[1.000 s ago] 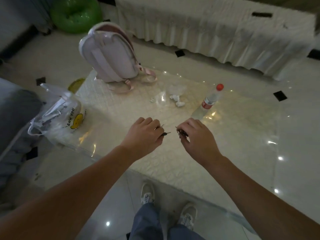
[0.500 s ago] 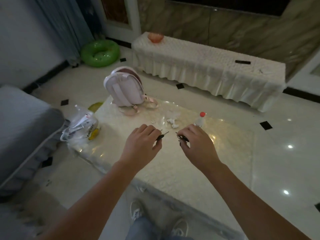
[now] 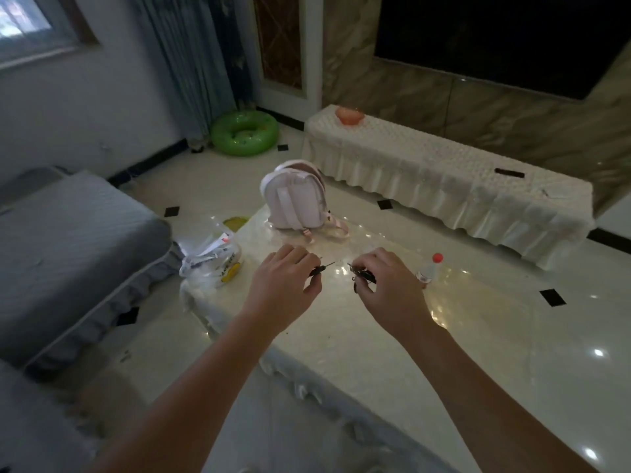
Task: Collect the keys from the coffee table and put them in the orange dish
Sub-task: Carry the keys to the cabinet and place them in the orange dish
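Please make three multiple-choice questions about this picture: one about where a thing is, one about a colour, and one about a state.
1. Where is the orange dish?
A. on the long covered bench by the wall
B. on the coffee table
C. on the floor

2. What colour is the cap of the bottle?
A. blue
B. red
C. white

3. What is the state of the left hand?
A. flat on the table
B. open and empty
C. pinching a key

Answers: 1 A, it sits at the left end of the bench. 2 B, the cap looks red. 3 C, its fingers close on a dark-headed key.
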Motion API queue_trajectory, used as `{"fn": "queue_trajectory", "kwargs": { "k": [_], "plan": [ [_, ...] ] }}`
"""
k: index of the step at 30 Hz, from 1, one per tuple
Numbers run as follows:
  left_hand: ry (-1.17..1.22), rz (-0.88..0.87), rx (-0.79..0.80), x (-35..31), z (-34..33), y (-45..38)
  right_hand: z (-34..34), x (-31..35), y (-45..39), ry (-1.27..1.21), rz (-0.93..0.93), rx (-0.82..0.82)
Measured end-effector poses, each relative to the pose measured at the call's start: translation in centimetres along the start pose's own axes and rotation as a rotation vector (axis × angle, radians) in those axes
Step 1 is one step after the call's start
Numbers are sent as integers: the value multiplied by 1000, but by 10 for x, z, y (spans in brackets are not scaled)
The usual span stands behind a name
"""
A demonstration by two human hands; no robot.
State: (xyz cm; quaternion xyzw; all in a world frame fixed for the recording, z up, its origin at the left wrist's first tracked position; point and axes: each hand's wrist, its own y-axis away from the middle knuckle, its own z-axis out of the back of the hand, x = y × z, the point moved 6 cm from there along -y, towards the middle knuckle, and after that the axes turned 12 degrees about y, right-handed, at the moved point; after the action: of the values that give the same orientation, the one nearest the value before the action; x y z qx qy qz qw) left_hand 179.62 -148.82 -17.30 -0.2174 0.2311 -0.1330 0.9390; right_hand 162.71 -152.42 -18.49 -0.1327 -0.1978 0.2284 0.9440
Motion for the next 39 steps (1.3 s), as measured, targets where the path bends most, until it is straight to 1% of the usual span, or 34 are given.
{"fn": "queue_trajectory", "kwargs": {
  "k": [7, 14, 20, 24, 28, 32, 36, 39],
  "plan": [
    [-46, 81, -46, 109, 103, 53, -46, 145, -53, -22, 137, -31],
    [-150, 264, -132, 210, 210, 128, -114, 306, -97, -90, 335, 39],
    [-237, 406, -207, 274, 272, 176, -158, 405, -123, -183, 468, 79],
    [-273, 476, -219, 314, 288, 189, -186, 449, -143, -230, 559, 121],
    [-295, 496, -204, 357, 288, 184, -217, 481, -168, -243, 662, 130],
    [-326, 535, -230, 408, 291, 169, -250, 491, -213, -265, 659, 143],
    [-365, 573, -237, 451, 299, 135, -266, 503, -265, -312, 637, 135],
    [-393, 585, -285, 477, 307, 111, -275, 517, -302, -330, 657, 112]
  ]
}}
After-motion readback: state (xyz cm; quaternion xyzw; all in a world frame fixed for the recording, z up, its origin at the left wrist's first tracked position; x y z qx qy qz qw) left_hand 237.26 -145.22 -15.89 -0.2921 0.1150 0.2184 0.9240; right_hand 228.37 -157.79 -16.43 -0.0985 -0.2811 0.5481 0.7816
